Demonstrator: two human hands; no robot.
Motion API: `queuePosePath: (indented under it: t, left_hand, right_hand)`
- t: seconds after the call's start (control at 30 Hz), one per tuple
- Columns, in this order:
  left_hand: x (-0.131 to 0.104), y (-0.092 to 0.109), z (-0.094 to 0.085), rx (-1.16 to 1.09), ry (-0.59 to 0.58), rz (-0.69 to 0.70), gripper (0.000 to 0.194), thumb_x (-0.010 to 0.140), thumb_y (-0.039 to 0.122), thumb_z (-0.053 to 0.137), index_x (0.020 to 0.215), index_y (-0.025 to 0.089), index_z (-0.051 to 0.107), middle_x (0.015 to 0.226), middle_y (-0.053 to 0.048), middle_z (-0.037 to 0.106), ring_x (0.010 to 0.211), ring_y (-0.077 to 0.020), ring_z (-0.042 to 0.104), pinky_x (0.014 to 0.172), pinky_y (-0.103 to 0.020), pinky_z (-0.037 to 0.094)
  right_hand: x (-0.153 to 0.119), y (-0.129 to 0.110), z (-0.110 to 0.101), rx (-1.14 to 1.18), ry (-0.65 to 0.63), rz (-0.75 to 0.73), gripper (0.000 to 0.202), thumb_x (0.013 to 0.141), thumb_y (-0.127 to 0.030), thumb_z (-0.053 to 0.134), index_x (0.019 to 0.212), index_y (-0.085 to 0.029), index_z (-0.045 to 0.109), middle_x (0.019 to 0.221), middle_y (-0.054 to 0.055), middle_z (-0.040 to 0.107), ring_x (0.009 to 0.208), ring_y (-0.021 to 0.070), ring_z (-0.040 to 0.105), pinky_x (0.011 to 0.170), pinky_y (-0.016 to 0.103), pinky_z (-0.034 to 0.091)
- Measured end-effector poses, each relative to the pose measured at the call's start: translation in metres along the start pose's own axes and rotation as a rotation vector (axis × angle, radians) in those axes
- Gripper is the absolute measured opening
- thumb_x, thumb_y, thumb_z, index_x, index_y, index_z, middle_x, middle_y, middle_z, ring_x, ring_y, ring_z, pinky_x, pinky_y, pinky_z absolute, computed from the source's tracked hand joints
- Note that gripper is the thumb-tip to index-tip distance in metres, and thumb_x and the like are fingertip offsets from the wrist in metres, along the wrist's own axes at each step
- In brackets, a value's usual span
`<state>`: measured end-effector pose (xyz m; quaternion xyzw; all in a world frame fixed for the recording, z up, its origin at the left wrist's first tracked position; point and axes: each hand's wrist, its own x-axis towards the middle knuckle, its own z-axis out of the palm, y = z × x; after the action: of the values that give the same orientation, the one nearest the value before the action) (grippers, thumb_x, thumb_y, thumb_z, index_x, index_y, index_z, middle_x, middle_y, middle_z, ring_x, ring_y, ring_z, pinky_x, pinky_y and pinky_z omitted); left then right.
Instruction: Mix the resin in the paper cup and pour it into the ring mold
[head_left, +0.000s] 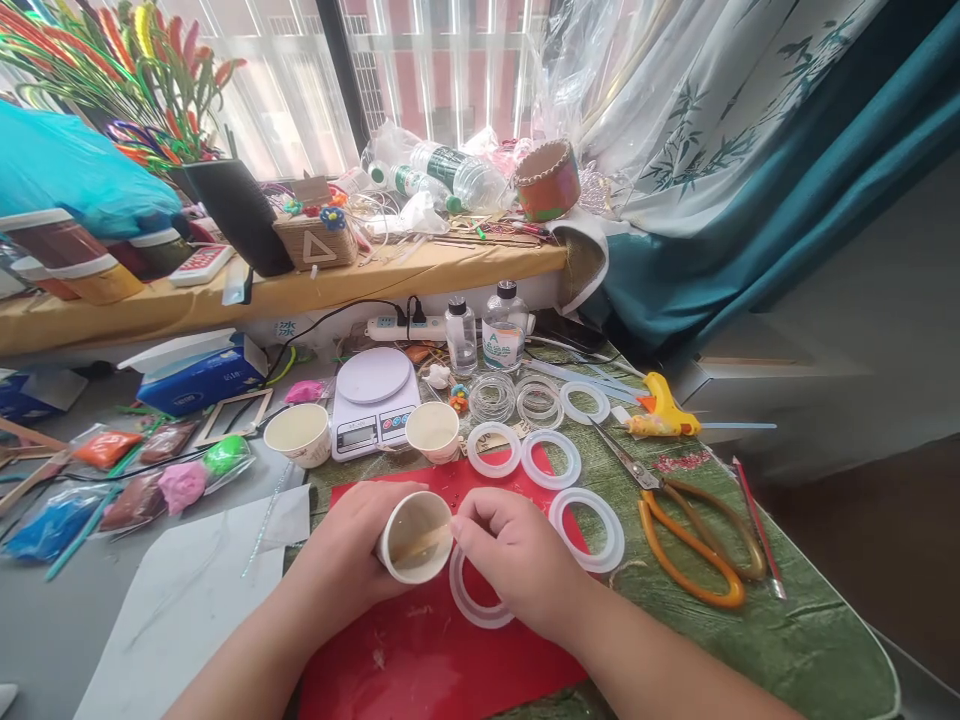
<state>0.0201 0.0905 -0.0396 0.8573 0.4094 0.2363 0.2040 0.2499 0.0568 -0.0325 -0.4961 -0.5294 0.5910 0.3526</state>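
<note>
My left hand (pixel 358 548) is wrapped round a paper cup (pixel 390 560), tilted so that its inside shows. Pinched in my right hand (pixel 504 545) is a flat wooden stick (pixel 421 546), which reaches into that cup. Beneath both hands lies a red sheet (pixel 390 650). A translucent ring mould (pixel 469 603) rests on the sheet, partly hidden by my right hand. Several similar ring moulds (pixel 551 460) lie beyond and to the right. Two more paper cups (pixel 298 447) stand behind my left hand, either side of a white digital scale (pixel 373 400).
Orange-handled scissors (pixel 694 560), a red pencil (pixel 757 525) and a yellow glue gun (pixel 664 405) lie at the right. Two black-capped bottles (pixel 460 345) stand behind the moulds. Bagged coloured clay (pixel 107 447) and white paper (pixel 199 585) are at the left. A cluttered sill (pixel 420 262) runs behind.
</note>
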Motion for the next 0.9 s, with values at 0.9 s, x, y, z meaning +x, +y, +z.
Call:
queuePosePath:
  t: [0.9]
  left_hand:
    - [-0.0003, -0.0008, -0.0008, 0.011, -0.001, -0.002, 0.04, 0.086, 0.043, 0.082, 0.123, 0.031, 0.069, 0.115, -0.003, 0.08, 0.099, -0.0254, 0.076, 0.087, -0.035, 0.059]
  right_hand:
    - [0.0009, 0.0021, 0.0, -0.012, -0.01, -0.021, 0.026, 0.096, -0.03, 0.059, 0.072, -0.022, 0.051, 0.066, -0.005, 0.047, 0.063, 0.0133, 0.041, 0.059, 0.028, 0.032]
